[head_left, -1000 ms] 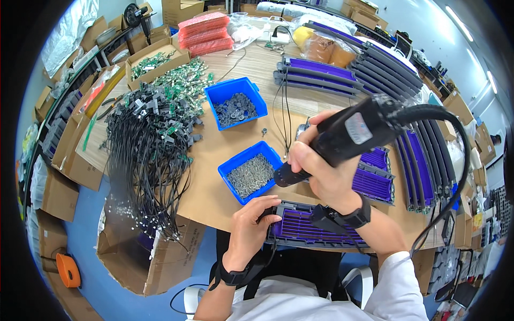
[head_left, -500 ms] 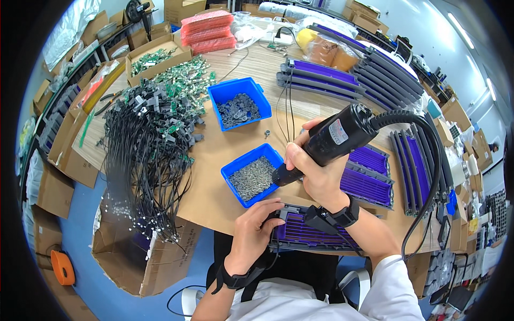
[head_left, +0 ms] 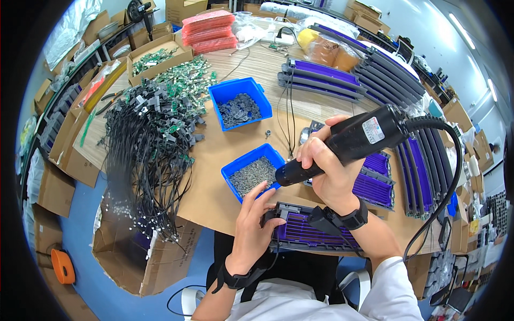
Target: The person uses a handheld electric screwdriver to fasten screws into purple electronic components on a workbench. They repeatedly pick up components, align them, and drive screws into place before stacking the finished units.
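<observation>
Your right hand (head_left: 334, 182) wraps the likely hefty power tool (head_left: 353, 140); your loosely spread left hand (head_left: 251, 222) touches the stiff-looking panel (head_left: 301, 231), best held by its nine-o'clock end.

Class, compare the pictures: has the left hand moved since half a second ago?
Yes. Against the nearer blue tray, the left hand has stretched its fingers forward, away from the body; they now overlap the tray's near edge in view.

The surface (head_left: 262, 72) is viewed from above by a head-worn fisheye camera facing down and forward; the hands (head_left: 251, 224) are framed near, around the centre, and edges are bent toward the rim.
</observation>
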Demonstrator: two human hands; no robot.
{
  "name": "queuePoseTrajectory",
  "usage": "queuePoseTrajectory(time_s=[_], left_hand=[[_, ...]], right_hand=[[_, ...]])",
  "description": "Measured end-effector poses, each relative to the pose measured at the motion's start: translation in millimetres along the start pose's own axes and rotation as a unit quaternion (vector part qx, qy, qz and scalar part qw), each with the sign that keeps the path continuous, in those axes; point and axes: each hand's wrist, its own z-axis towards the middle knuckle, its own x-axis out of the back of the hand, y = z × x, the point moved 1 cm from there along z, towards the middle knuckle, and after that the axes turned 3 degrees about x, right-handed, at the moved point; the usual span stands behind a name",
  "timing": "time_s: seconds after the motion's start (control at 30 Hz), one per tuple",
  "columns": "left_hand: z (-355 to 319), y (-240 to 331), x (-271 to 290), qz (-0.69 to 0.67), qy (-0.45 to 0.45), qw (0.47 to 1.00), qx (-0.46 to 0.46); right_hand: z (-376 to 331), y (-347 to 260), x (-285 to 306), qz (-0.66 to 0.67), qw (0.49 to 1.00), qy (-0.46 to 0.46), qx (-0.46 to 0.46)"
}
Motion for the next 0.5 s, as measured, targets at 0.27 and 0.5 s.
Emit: queuePoseTrajectory(time_s=[0.27, 0.5], left_hand=[[3.2, -1.2, 1.6, -0.012, -0.023, 1.0, 0.016], [3.2, 1.3, 0.1, -0.011, -0.01, 1.0, 0.01]], right_hand=[[-2.0, -4.1, -5.7, 0.042, 0.999, 0.011, -0.007], [-1.8, -5.3, -4.3, 0.046, 0.999, 0.022, -0.007]])
